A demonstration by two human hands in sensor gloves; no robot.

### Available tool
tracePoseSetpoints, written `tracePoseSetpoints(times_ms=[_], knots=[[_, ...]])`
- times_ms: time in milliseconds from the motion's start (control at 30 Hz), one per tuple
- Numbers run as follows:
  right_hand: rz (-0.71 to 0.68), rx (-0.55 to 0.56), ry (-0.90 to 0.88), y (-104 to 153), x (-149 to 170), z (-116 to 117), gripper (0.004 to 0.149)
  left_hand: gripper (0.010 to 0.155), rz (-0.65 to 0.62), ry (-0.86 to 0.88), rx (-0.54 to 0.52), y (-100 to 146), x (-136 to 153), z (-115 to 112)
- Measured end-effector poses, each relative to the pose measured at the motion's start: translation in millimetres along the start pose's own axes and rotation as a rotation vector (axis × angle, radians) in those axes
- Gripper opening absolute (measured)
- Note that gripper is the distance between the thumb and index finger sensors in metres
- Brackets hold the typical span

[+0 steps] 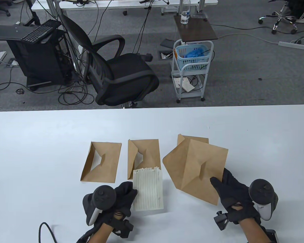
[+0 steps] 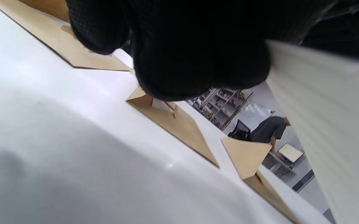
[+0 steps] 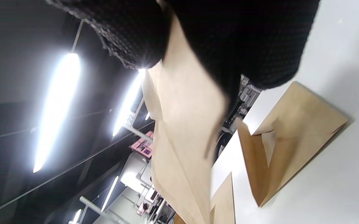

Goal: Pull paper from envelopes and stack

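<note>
My left hand (image 1: pixel 124 195) grips the left edge of a lined white sheet (image 1: pixel 148 189) above the table; the sheet also shows in the left wrist view (image 2: pixel 325 118). My right hand (image 1: pixel 226 188) pinches the near right corner of a brown envelope (image 1: pixel 197 167), flap open to the left, lifted off the table; it also shows in the right wrist view (image 3: pixel 182 124). Two open brown envelopes lie flat: one at left (image 1: pixel 101 162), one in the middle (image 1: pixel 144 154), partly behind the sheet. Another envelope (image 1: pixel 190 140) lies mostly hidden behind the lifted one.
The white table (image 1: pixel 40 141) reaches both frame sides. Beyond its far edge stand a black office chair (image 1: pixel 116 73) and a white trolley with a blue basket (image 1: pixel 192 63).
</note>
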State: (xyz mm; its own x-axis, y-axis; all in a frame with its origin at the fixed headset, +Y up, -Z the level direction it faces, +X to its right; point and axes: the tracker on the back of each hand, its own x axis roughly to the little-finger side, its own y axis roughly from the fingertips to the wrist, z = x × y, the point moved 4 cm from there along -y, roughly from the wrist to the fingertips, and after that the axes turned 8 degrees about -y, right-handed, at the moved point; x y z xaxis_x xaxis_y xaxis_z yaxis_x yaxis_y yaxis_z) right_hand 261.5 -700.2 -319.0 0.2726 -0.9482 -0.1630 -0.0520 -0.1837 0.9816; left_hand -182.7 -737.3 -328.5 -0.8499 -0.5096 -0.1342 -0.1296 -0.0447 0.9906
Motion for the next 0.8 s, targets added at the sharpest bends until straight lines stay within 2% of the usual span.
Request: tracePoseSetpoints(times_ms=[233,367,467,500,633,800], knots=[[0.015,0.037,-0.018,-1,4,-12,0.051,0.076,-0.029,-0.219,0.111,-1,-9,-18],[0.011,0.026,-0.020,-1,5,-10,0.051,0.071,-0.072,-0.310,0.157,1,-18,-26],[0.008,0.011,-0.012,-1,5,-6,0.052,0.051,-0.112,-0.394,0.195,2,-26,-34],[0.009,0.005,-0.011,-1,5,-5,0.051,0.050,-0.120,-0.445,0.193,2,-28,-36],[0.028,-0.028,-0.034,-1,8,4,0.052,0.049,-0.148,-0.602,0.202,1,-33,-45],[0.051,-0.075,-0.087,0,11,18,0.052,0.049,-0.162,-0.695,0.213,0,-40,-54]])
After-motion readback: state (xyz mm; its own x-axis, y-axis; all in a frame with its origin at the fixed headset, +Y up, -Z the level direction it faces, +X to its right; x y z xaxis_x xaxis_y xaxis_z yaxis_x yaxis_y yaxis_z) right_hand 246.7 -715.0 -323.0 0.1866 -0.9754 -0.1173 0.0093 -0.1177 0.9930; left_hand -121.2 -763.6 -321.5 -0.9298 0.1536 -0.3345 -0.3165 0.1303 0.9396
